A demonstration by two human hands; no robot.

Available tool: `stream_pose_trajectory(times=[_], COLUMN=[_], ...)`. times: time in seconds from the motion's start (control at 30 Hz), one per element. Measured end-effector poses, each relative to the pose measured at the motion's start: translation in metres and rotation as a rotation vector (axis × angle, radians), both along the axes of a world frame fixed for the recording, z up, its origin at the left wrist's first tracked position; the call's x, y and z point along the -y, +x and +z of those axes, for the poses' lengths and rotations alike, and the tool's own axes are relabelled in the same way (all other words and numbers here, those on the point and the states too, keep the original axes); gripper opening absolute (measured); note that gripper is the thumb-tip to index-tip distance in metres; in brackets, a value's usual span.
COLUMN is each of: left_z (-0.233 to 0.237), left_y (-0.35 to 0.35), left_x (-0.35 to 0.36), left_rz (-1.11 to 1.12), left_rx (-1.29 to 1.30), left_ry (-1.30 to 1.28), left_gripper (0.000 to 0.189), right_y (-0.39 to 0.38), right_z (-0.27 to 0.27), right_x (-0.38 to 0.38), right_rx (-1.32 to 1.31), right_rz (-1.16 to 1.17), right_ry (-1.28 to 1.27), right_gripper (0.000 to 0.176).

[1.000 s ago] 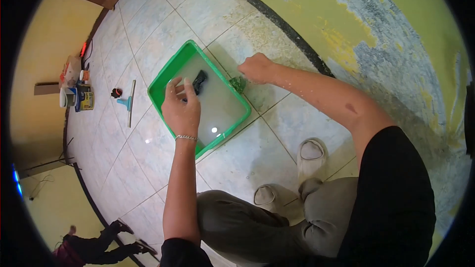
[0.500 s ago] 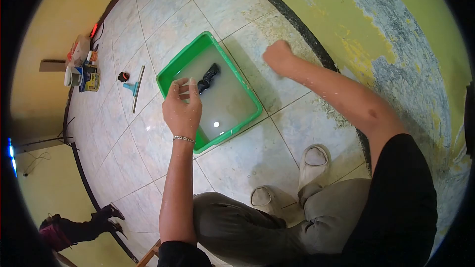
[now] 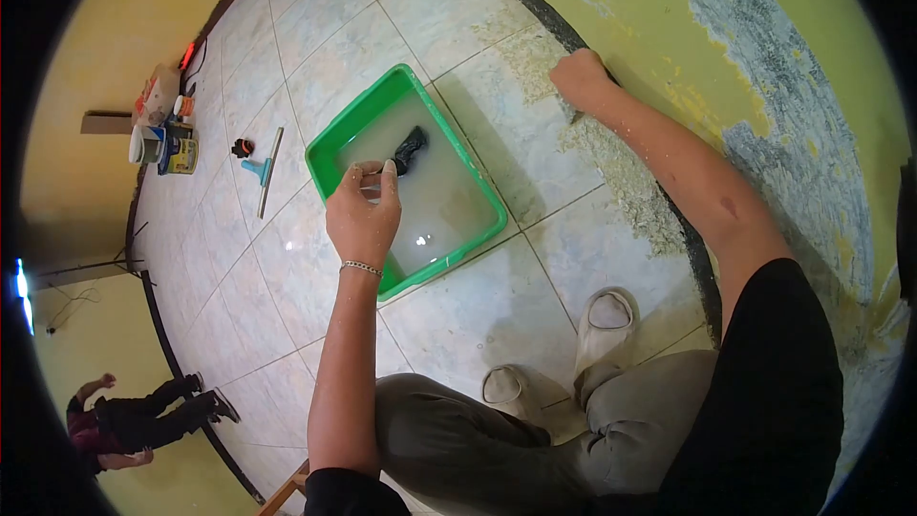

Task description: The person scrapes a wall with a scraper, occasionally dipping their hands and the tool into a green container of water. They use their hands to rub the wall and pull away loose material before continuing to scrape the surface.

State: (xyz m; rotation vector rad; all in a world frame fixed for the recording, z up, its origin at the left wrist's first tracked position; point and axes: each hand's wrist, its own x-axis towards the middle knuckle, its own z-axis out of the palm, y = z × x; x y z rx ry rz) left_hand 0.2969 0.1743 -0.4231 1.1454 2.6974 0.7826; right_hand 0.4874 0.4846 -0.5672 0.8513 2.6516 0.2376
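Head view: left hand [image 3: 363, 220] hovers over the green tray [image 3: 355, 113], fingers pinched together beside the dark cloth [image 3: 411, 148] soaking inside. Right hand [image 3: 578, 78], fingers fisted, presses the wall base beyond the tray.

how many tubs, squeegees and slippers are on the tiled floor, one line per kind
green tub: 1
squeegee: 1
pale slippers: 2
total: 4
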Motion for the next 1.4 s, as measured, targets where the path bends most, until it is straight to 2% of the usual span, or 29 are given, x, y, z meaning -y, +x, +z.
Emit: stream_pose_trajectory(times=[0.1, 0.17, 0.2, 0.27, 0.3, 0.37, 0.4, 0.47, 0.53, 0.6, 0.67, 0.73, 0.87, 0.93, 1.0, 1.1, 1.17, 1.23, 1.33, 1.4], left_z=[-0.005, -0.007, -0.009, -0.011, -0.011, -0.008, -0.005, -0.004, -0.006, -0.007, -0.008, -0.009, -0.001, -0.001, -0.003, -0.001, 0.0, -0.001, -0.001, -0.002], left_y=[0.003, 0.008, 0.009, 0.01, 0.011, 0.011, 0.008, 0.004, -0.005, -0.007, -0.005, 0.002, 0.013, 0.007, 0.0, -0.005, -0.004, 0.005, 0.023, 0.034], left_x=[-0.005, -0.009, -0.011, -0.013, -0.012, -0.009, -0.005, 0.001, 0.006, 0.007, 0.001, -0.005, -0.008, -0.002, 0.007, 0.015, 0.013, 0.006, -0.012, -0.018], left_rz=[-0.01, -0.038, -0.042, -0.057, -0.058, -0.065, -0.062, -0.063, -0.043, -0.022, -0.016, -0.047, -0.079, -0.077, -0.068, -0.065, -0.089, -0.123, -0.185, -0.214], left_rx=[0.014, 0.031, 0.032, 0.029, 0.025, 0.006, -0.001, -0.008, -0.004, -0.005, -0.001, -0.009, 0.003, -0.003, 0.003, 0.011, 0.001, 0.02, 0.03, 0.038], left_ry=[-0.028, -0.053, -0.055, -0.085, -0.086, -0.105, -0.111, -0.094, -0.089, -0.086, -0.077, -0.079, -0.108, -0.116, -0.127, -0.151, -0.147, -0.152, -0.165, -0.169], left_gripper=[0.028, 0.028, 0.028, 0.028, 0.028, 0.028, 0.028, 0.027, 0.027, 0.027, 0.027, 0.027, 0.027, 0.028, 0.028, 0.028, 0.028, 0.029, 0.03, 0.031], right_y=[-0.023, -0.037, -0.04, -0.048, -0.044, -0.033, -0.032, -0.027, -0.028, -0.035, -0.056, -0.078, -0.093, -0.082, -0.067, -0.026, 0.001, 0.017, 0.021, 0.027], right_z=[0.015, 0.004, 0.0, -0.009, -0.01, -0.008, -0.009, 0.007, 0.014, 0.019, 0.02, 0.007, -0.009, -0.016, -0.001, 0.024, 0.038, 0.035, 0.034, 0.013], right_x=[0.027, 0.039, 0.039, 0.028, 0.015, -0.01, -0.014, -0.017, -0.002, 0.014, 0.035, 0.057, 0.066, 0.054, 0.045, 0.055, 0.081, 0.113, 0.16, 0.173], right_rx=[0.039, -0.139, -0.138, -0.236, -0.24, -0.143, -0.151, -0.028, 0.018, -0.203, -0.196, -0.217, -0.172, -0.178, -0.059, 0.085, 0.01, -0.029, 0.09, -0.054], right_rz=[0.007, 0.161, 0.157, 0.293, 0.291, 0.098, 0.101, 0.08, 0.096, 0.185, 0.228, 0.207, 0.24, 0.177, 0.136, 0.221, 0.187, 0.251, 0.288, 0.238], right_ry=[0.033, -0.09, -0.091, -0.157, -0.157, -0.106, -0.111, 0.099, 0.128, -0.046, -0.223, -0.254, -0.312, -0.14, 0.003, 0.134, -0.1, -0.24, -0.329, -0.485], right_gripper=[0.016, 0.017, 0.017, 0.017, 0.017, 0.019, 0.019, 0.019, 0.018, 0.016, 0.02, 0.025, 0.022, 0.018, 0.018, 0.018, 0.016, 0.015, 0.016, 0.017])
